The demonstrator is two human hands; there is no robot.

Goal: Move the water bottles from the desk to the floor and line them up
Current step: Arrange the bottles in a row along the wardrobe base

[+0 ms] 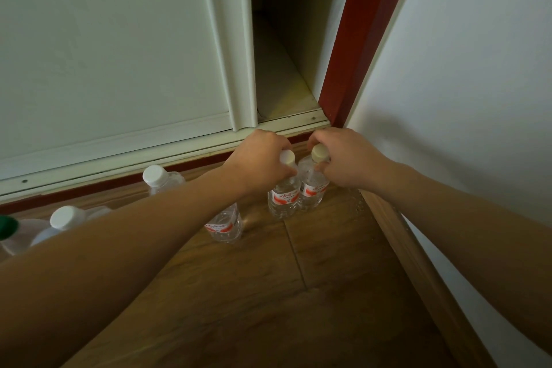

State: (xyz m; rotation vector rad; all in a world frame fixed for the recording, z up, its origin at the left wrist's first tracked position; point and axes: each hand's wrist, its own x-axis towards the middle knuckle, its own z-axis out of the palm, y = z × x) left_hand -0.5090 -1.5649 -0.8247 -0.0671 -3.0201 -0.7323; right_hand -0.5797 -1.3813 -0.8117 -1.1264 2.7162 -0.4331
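Left grip (263, 155) and right grip (343, 158) each clasp 1 bottleneck; fingers apparently hidden.

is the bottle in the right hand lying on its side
No, the right hand grips the bottle by its neck and it stands upright on the wooden floor.

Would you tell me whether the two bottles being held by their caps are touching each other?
Touching: the head view shows the left bottle and right bottle pressed side by side, no gap.

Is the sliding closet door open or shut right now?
Open partway. The white sliding door stops short of the red frame, leaving a dark gap showing the closet's inside.
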